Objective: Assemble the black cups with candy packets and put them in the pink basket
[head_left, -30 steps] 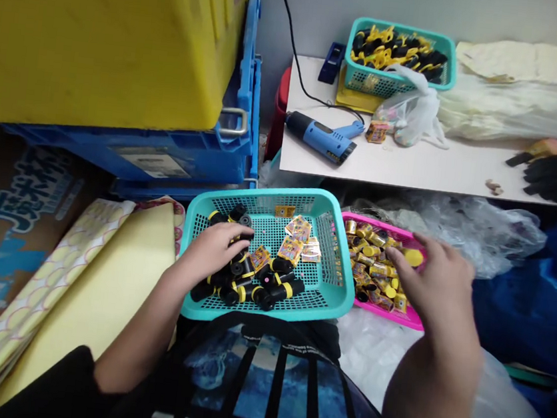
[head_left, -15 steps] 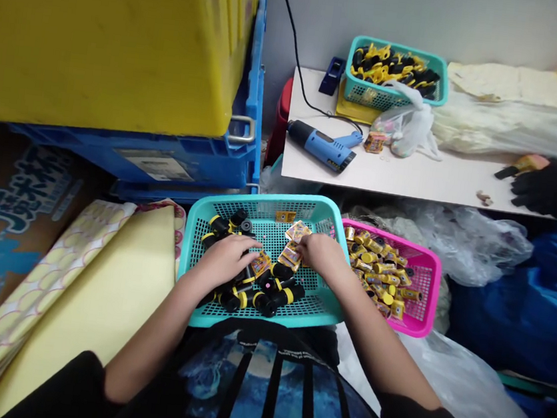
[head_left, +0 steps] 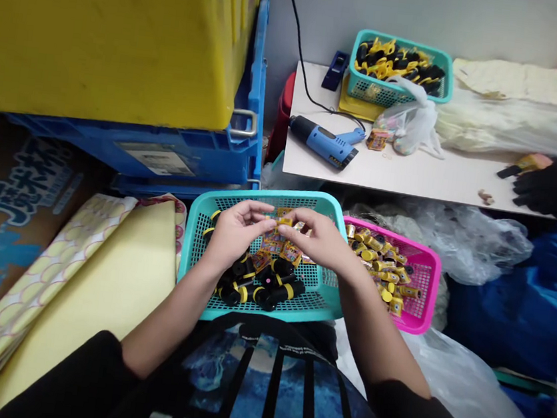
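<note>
A teal basket [head_left: 329, 294] rests on my lap with several black-and-yellow tubes [head_left: 259, 289] and small printed labels [head_left: 273, 254] in it. Above it my left hand [head_left: 233, 234] and my right hand [head_left: 316, 237] meet, fingers pinched together on one small yellow piece [head_left: 284, 222] held between them. What exactly the piece is I cannot make out. A pink basket [head_left: 422, 299] of wrapped yellow tubes [head_left: 377, 264] sits just right of the teal one.
A white table [head_left: 428, 176] at the back carries a blue heat gun [head_left: 322, 141], another teal basket [head_left: 397, 95] of tubes, a plastic bag [head_left: 409, 124] and black gloves [head_left: 552, 188]. Yellow and blue crates [head_left: 125, 51] stand at left, yellow sheets [head_left: 100, 276] below them.
My right hand left the pink basket, crossed into the teal one, then rose. My left hand lifted off the tubes. Both now pinch a small yellow piece together.
</note>
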`<state>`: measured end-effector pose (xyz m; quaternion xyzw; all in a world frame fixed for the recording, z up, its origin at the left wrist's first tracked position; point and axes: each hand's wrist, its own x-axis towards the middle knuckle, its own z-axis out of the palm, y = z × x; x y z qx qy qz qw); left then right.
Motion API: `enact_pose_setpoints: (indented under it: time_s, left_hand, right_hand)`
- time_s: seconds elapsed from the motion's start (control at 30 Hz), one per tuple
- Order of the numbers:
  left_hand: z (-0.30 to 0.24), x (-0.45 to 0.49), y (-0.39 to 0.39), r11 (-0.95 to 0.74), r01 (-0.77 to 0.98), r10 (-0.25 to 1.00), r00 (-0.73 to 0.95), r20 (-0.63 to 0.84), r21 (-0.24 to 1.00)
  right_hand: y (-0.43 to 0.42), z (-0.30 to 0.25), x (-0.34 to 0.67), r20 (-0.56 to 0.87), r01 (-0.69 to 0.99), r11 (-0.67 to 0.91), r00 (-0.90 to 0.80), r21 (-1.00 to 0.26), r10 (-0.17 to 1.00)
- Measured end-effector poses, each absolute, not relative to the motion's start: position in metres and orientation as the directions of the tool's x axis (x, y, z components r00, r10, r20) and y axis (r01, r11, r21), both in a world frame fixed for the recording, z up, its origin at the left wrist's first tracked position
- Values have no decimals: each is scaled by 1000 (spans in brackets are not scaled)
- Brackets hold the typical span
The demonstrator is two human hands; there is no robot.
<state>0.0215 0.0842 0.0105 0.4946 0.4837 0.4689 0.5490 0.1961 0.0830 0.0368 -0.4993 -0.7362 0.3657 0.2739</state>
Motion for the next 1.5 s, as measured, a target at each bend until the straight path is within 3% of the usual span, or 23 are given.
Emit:
enact_pose_setpoints:
  time_s: [0.17, 0.27, 0.37, 0.5, 0.67, 0.73, 0.83, 1.03, 1.1, 1.2, 1.3, 1.5]
  left_hand:
    - [10, 13, 79, 168, -98, 985, 61, -163, 981]
    - [8, 12, 79, 196, -145, 978, 102, -183, 970]
    - [4, 9, 83, 170, -145, 985, 33, -167, 975]
    - [0, -2, 90, 116, -114, 989, -81, -126, 987]
    - [1, -25, 94, 94, -81, 969, -219, -110, 992]
    - [0, -32, 95, 73, -80, 958, -270, -92, 994]
    - [-3, -37, 95, 64, -74, 944, -320, -84, 995]
    - [-9, -43, 90, 66, -119, 940, -327, -102, 991]
    - [-11, -46, 87, 71, -125, 954, -283, -104, 990]
    - [-12, -45, 82, 94, -125, 972, -201, -118, 988]
    - [-11, -37, 78, 122, -132, 981, -135, -140, 984]
    - [-8, -21, 76, 108, -159, 993, -35, -115, 981]
  right_hand:
    - [83, 20, 178, -7, 524, 126, -245, -842, 969]
    - [82, 19, 173, 3, 528, 141, -253, -838, 967]
    - [80, 15, 171, -68, 509, 89, -282, -856, 957]
    - [81, 1, 168, -180, 653, 66, -303, -754, 936]
    - [84, -11, 151, -165, 655, 132, -372, -744, 914]
    - [81, -16, 135, -179, 699, 191, -419, -689, 890]
    - [70, -26, 109, -224, 781, 161, -360, -604, 906]
    - [65, -36, 105, -207, 762, 90, -285, -642, 936]
    - [70, -27, 123, -185, 647, 31, -263, -762, 947]
    - [76, -5, 154, -113, 240, -60, -214, -969, 970]
    - [76, 15, 175, -78, -23, -84, -197, -996, 977]
    - [72, 23, 185, -144, -162, -185, -235, -969, 961]
